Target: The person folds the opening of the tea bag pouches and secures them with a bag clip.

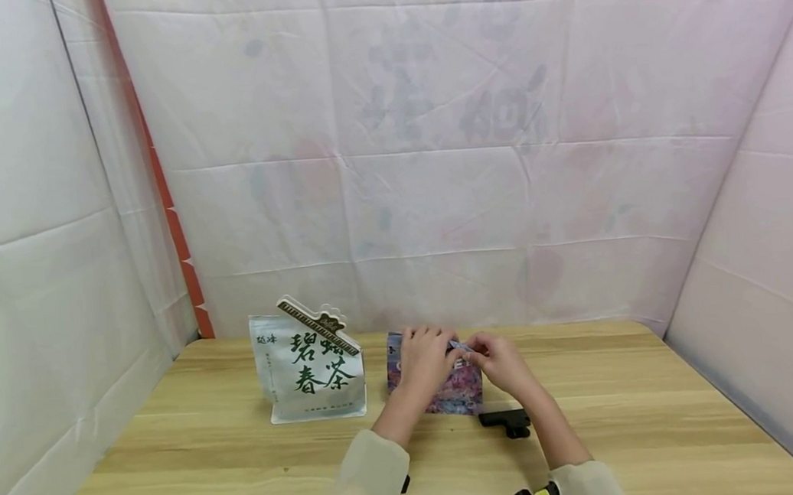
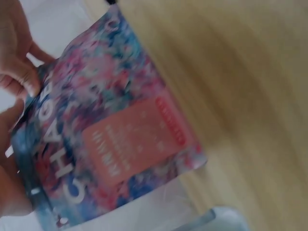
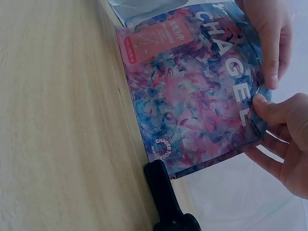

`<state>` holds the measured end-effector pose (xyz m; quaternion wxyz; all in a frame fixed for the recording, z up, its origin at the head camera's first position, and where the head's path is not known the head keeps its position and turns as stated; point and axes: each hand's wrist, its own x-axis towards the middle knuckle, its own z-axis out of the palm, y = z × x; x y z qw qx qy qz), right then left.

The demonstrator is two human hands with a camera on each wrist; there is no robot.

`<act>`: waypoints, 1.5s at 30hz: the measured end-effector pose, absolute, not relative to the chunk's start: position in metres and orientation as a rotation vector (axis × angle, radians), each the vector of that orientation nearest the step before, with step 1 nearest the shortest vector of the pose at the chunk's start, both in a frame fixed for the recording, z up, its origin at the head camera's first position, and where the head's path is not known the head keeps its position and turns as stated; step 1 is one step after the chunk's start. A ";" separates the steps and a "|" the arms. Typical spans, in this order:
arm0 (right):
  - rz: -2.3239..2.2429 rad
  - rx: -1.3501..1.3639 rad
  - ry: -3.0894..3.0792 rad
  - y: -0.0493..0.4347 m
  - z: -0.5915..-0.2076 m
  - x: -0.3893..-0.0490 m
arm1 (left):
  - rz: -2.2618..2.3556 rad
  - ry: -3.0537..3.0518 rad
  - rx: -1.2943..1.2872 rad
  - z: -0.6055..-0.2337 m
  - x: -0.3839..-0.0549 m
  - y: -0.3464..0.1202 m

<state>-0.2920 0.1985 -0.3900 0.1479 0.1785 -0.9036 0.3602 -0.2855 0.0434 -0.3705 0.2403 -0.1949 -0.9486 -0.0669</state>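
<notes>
A pouch point(image 1: 458, 396) printed in pink, blue and purple, with white CHAGEE-style lettering, stands on the wooden table. Its top edge is held by both hands. The left hand point(image 1: 426, 356) grips the top from the left, its fingers point(image 3: 271, 53) lying over the upper edge. From the right, the right hand point(image 1: 504, 363) pinches the top edge near its right corner, thumb point(image 3: 269, 109) on the front and fingers behind. The top edge looks bent over between the two hands. Close to the pouch's lower right corner lies a black clip-like object point(image 1: 508, 421) with a long bar.
Left of the pouch stands a silvery-white tea bag point(image 1: 317, 391) with green characters, a large wide clip point(image 1: 319, 327) slanting across its top corner. White cloth walls point(image 1: 432, 161) enclose the wooden table point(image 1: 210, 444) at the back and sides.
</notes>
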 end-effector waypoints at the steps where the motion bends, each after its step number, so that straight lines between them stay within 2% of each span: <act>1: 1.035 0.507 -2.597 0.198 -0.390 -0.292 | -0.188 -2.579 -0.520 -0.372 -0.286 0.044; 15: 1.081 0.586 -2.561 0.200 -0.391 -0.293 | -0.458 -2.505 -0.504 -0.379 -0.289 0.048; 29: 1.059 0.602 -2.694 0.201 -0.384 -0.296 | -0.441 -2.560 -0.503 -0.376 -0.289 0.045; 45: 1.030 0.880 -2.734 0.209 -0.372 -0.304 | -0.497 -2.526 -0.509 -0.379 -0.294 0.045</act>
